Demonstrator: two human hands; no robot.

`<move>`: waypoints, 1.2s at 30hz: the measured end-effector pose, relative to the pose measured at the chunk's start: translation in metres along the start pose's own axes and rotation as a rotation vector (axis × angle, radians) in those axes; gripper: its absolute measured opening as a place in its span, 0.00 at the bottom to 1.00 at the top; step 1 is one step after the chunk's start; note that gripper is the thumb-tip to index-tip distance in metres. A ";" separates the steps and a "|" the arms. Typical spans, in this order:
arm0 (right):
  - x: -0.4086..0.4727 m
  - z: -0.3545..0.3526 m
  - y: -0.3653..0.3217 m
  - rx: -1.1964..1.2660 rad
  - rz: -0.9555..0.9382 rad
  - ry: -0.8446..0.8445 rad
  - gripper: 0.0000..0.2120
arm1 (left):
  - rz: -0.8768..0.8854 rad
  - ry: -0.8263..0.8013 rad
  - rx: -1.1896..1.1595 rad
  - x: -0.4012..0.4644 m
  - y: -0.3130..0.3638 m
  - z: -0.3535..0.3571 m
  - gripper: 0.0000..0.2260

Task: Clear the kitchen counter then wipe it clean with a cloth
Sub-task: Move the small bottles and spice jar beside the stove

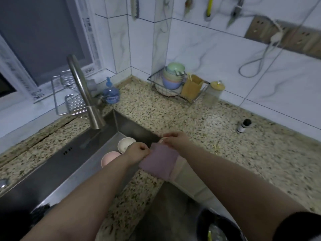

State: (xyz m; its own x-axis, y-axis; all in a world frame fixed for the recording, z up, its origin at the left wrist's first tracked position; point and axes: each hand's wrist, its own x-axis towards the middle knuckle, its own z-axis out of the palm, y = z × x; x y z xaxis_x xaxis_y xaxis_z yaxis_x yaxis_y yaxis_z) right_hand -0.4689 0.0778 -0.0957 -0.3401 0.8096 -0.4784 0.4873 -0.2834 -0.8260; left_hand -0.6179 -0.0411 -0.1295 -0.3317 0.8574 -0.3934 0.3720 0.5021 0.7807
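From the head camera, both bare forearms reach forward and meet over the right front corner of the sink (52, 164). The left hand (137, 152) has its fingers curled, pinching the left edge of a purple cloth (159, 161). The right hand (175, 139) is bent at the wrist just beyond it, fingertips closed on the cloth's upper corner, so the cloth hangs stretched between the two hands, drooping over the counter (199, 119) edge just right of the sink.

Inside the sink, just left of the left hand, sit a white bowl (125, 144) and a pink bowl (108, 159), side by side. The faucet (83, 91) rises at the sink's back rim, with a blue bottle (110, 94) near its base to the right and a wire rack (69, 94) to its left.

Well behind the sink, in the counter's far corner, a wire dish rack (177, 92) holds stacked pastel bowls (172, 75) and a tan utensil holder (192, 87); a jar with a yellow lid (214, 91) stands just beside it. A small dark-capped bottle (244, 126) stands alone on the counter, well right of the sink.
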 end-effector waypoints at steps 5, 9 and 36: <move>-0.010 -0.061 0.023 0.109 0.073 0.051 0.10 | 0.072 -0.067 0.048 0.001 0.041 0.042 0.17; -0.024 -0.118 0.050 0.094 0.059 0.128 0.12 | 0.099 -0.087 0.077 -0.004 0.078 0.085 0.15; -0.131 -0.452 0.185 0.750 0.064 0.576 0.17 | 0.159 -0.567 0.085 0.004 0.333 0.443 0.09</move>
State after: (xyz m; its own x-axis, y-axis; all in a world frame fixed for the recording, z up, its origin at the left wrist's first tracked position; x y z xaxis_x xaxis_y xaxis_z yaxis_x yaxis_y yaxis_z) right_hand 0.0289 0.1516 -0.0516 0.2159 0.8538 -0.4738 -0.2205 -0.4301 -0.8755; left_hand -0.1115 0.1792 -0.0862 0.2394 0.8375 -0.4911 0.4547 0.3502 0.8189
